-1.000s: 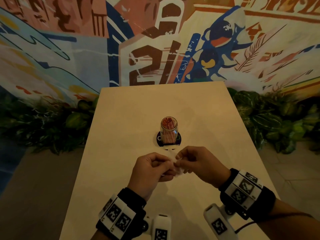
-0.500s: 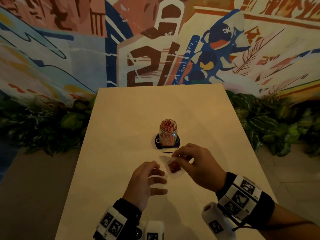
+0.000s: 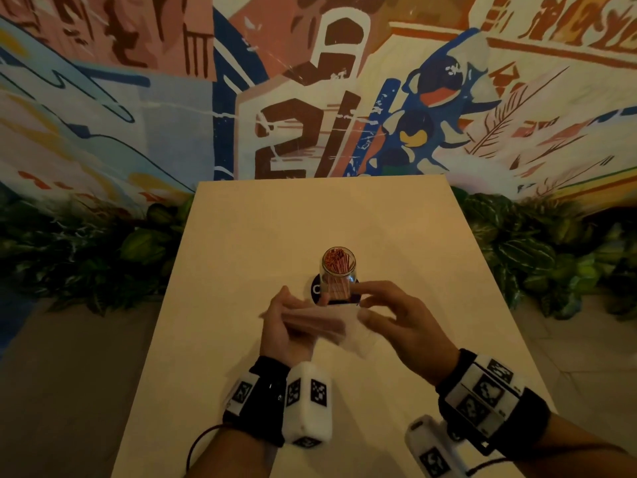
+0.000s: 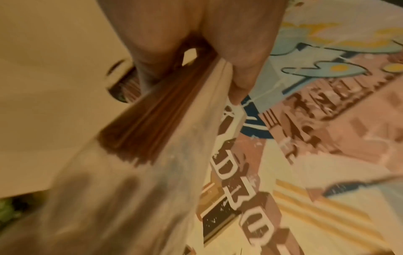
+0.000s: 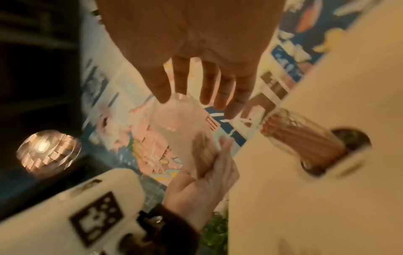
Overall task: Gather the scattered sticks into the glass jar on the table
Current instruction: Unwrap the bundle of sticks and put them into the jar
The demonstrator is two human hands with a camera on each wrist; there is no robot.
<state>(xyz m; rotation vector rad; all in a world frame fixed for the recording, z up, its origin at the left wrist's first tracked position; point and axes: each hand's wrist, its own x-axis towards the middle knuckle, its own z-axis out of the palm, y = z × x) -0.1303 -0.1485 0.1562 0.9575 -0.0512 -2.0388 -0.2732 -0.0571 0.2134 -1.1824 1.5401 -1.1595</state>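
Left grip (image 3: 289,326) clasps red sticks (image 4: 152,117) inside clear plastic bag (image 3: 344,326); right grip (image 3: 403,322) pinches bag's opposite end. Stick-filled glass jar (image 3: 338,274) upright on black coaster (image 3: 315,288), table (image 3: 258,236) centre.

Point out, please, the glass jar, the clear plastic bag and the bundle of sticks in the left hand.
glass jar (image 3: 338,277): head view, on its glass wall.
clear plastic bag (image 5: 174,126): right wrist view, on its empty upper part.
bundle of sticks (image 4: 150,126): left wrist view, midway along the bundle.
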